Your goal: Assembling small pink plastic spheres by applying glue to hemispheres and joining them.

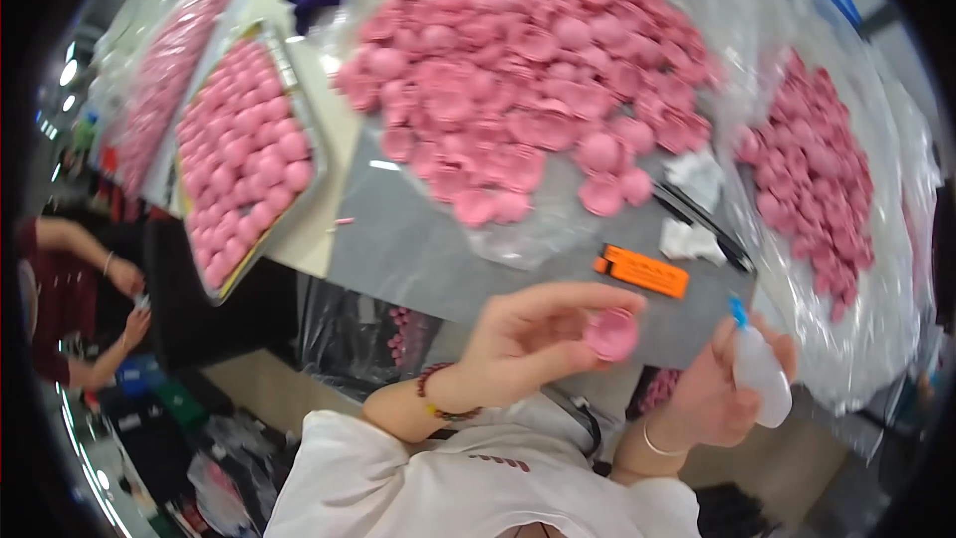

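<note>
Between the thumb and fingers of my left hand (pixel 513 344) is a small pink cup-shaped piece (pixel 610 335), its hollow side facing up. My right hand (pixel 712 389) is wrapped round a whitish squeeze bottle (pixel 763 379) with a blue nozzle, which points up and away. The nozzle is apart from the pink piece. Beyond both hands, a large heap of similar pink cups (pixel 478 90) lies on clear plastic sheeting, some hollow side up and some domed side up.
An orange rectangular object (pixel 645 271) with black marks lies near the table's front edge. Beside it are a long black tool (pixel 702 224) and crumpled white tissue (pixel 694 239). A tray (pixel 317 154) of pink domes stands left; a bag of pink pieces (pixel 812 174) lies right. Another person (pixel 75 289) works far left.
</note>
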A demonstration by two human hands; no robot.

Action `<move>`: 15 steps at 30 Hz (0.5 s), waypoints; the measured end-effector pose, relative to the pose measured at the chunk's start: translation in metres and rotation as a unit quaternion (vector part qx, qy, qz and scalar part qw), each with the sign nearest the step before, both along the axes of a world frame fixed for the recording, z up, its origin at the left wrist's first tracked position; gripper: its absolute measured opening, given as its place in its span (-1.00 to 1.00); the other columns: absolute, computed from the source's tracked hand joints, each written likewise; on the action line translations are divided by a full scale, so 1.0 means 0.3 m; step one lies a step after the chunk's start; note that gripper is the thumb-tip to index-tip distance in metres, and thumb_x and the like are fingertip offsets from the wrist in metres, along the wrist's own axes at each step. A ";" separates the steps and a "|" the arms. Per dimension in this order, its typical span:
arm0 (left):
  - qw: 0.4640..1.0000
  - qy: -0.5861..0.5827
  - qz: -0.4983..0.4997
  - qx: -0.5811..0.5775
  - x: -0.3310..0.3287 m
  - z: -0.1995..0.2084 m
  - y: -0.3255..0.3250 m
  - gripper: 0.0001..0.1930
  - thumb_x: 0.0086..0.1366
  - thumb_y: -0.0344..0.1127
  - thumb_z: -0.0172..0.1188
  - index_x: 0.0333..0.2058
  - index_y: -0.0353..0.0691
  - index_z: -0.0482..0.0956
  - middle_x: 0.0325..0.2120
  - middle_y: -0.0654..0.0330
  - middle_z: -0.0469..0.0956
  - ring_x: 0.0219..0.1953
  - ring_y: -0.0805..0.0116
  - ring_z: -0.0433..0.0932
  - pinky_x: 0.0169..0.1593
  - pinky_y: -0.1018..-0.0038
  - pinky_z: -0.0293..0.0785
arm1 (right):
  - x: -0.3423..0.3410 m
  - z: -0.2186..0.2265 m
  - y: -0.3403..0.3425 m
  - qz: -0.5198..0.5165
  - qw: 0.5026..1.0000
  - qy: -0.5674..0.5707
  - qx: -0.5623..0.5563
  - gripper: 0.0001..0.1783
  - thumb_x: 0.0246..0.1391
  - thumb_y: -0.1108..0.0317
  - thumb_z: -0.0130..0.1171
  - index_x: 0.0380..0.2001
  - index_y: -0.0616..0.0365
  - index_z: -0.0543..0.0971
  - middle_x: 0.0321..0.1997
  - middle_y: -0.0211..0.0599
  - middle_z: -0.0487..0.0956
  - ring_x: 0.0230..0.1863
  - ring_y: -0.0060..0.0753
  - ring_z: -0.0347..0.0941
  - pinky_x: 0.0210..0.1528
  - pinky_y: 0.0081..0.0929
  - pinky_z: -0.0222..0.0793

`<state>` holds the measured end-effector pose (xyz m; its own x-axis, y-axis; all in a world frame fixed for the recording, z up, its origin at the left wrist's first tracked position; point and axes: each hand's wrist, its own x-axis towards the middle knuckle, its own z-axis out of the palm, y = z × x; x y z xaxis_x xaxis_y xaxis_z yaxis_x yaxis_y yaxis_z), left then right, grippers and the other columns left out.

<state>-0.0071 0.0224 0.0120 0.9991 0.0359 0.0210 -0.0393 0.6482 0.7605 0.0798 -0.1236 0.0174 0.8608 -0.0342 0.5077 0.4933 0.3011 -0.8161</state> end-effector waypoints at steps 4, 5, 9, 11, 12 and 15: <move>0.997 -0.014 0.069 0.005 0.000 -0.010 -0.020 -0.56 0.07 -0.44 0.10 -0.06 -0.46 0.26 -0.11 -0.14 0.34 -0.16 0.26 0.44 -0.12 0.39 0.41 | 0.022 0.069 -0.043 0.098 0.969 -0.200 -0.102 -0.43 -0.15 -0.11 0.10 -0.47 0.32 0.48 -0.62 -0.39 0.40 -0.70 -0.58 0.17 -0.77 -0.65 -0.06; 0.997 -0.006 0.069 0.021 0.000 -0.014 -0.025 -0.55 0.07 -0.43 0.11 -0.06 -0.46 0.26 -0.12 -0.15 0.34 -0.16 0.25 0.44 -0.11 0.38 0.41 | 0.018 0.084 -0.050 0.092 0.970 -0.199 -0.109 -0.43 -0.15 -0.11 0.10 -0.47 0.32 0.48 -0.62 -0.39 0.40 -0.70 -0.58 0.17 -0.77 -0.65 -0.06; 0.993 -0.016 0.100 0.057 -0.004 -0.026 -0.035 -0.55 0.04 -0.49 0.13 -0.07 -0.45 0.23 -0.11 -0.19 0.32 -0.16 0.22 0.45 -0.10 0.39 0.40 | -0.012 0.075 -0.034 0.081 0.960 -0.213 -0.161 -0.40 -0.22 -0.15 0.12 -0.54 0.31 0.53 -0.61 -0.41 0.43 -0.75 -0.63 0.14 -0.80 -0.68 -0.10; 0.993 -0.031 0.088 0.077 -0.010 -0.036 -0.031 -0.55 0.03 -0.52 0.14 -0.08 -0.44 0.23 -0.11 -0.20 0.32 -0.16 0.22 0.44 -0.09 0.39 0.40 | -0.021 0.075 -0.036 0.108 0.941 -0.240 -0.213 -0.34 -0.03 -0.17 -0.13 -0.54 0.38 0.43 -0.74 -0.36 0.25 -0.76 -0.54 0.09 -0.78 -0.64 -0.18; 0.991 -0.046 0.078 0.098 -0.013 -0.041 -0.030 -0.55 0.01 -0.54 0.15 -0.09 -0.43 0.23 -0.12 -0.22 0.32 -0.15 0.21 0.44 -0.09 0.40 0.39 | -0.027 0.075 -0.034 0.108 0.941 -0.239 -0.215 -0.34 -0.03 -0.17 -0.13 -0.54 0.38 0.43 -0.74 -0.36 0.25 -0.76 -0.54 0.09 -0.78 -0.64 -0.18; 0.991 -0.043 0.084 0.094 -0.016 -0.041 -0.031 -0.57 0.01 -0.55 0.15 -0.11 -0.43 0.25 -0.12 -0.24 0.31 -0.14 0.21 0.43 -0.08 0.41 0.38 | -0.028 0.073 -0.023 0.118 0.942 -0.228 -0.217 -0.35 -0.02 -0.16 -0.14 -0.53 0.37 0.44 -0.74 -0.36 0.27 -0.76 -0.54 0.12 -0.79 -0.65 -0.13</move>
